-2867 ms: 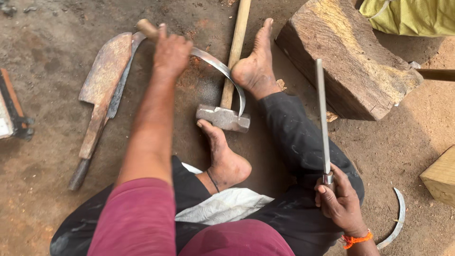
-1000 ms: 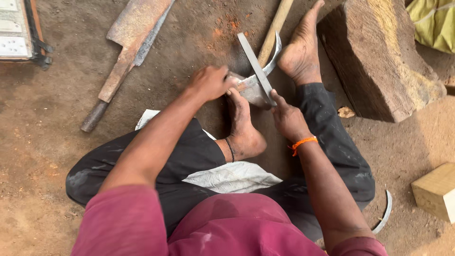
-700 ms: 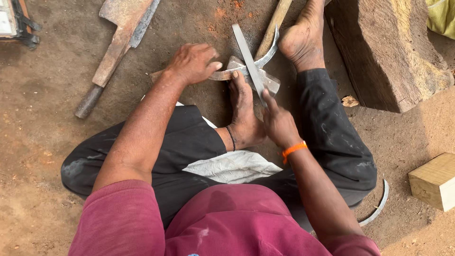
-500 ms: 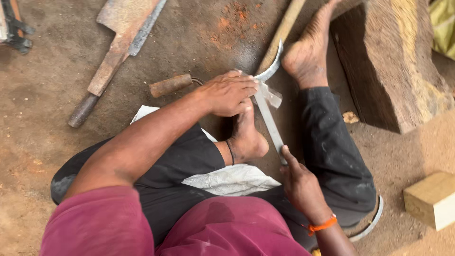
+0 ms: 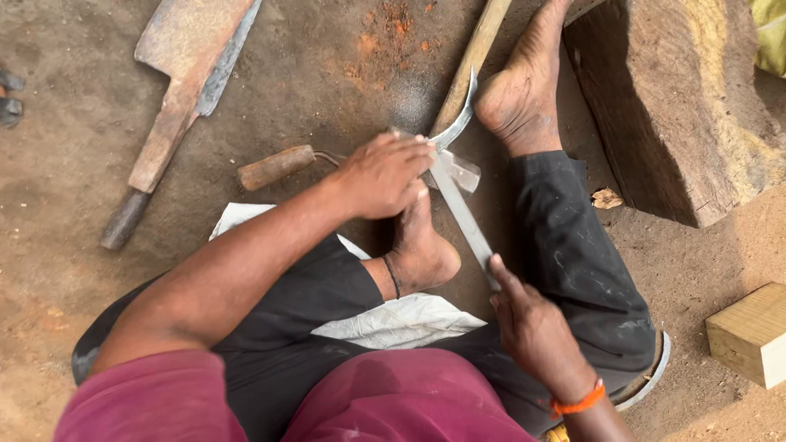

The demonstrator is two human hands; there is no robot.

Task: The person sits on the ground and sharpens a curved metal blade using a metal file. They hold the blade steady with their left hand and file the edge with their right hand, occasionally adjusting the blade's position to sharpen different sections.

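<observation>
Sickle: the curved sickle blade (image 5: 455, 131) lay low on the dirt floor (image 5: 57, 205) between the person's two bare feet, its tip curling up next to the right foot (image 5: 520, 102), and its brown wooden handle (image 5: 276, 166) stuck out to the left of the left hand.
Left hand: the left hand (image 5: 385, 174) was clamped down over the middle of the sickle, fingers curled around it, sitting right above the left foot (image 5: 422, 245).
Right hand: the right hand (image 5: 532, 327) was closed around the near end of a long flat file (image 5: 460, 211), with an orange band (image 5: 578, 403) on the wrist.
File: it ran on a slant from the right hand up to the sickle blade and touched it just beside the left hand's fingers.
Hammer: only a bit of a metal hammer head (image 5: 463, 170) showed under the blade, and its wooden shaft (image 5: 475, 57) went up toward the top edge.
Around: a big rusty cleaver (image 5: 184, 90) lay well off to the left, a heavy wood block (image 5: 679, 106) sat to the right of the right foot, and a small pale wood block (image 5: 753, 334) was at the right edge.
Lap: a white cloth (image 5: 393, 319) was on the black trousers (image 5: 573, 270).
</observation>
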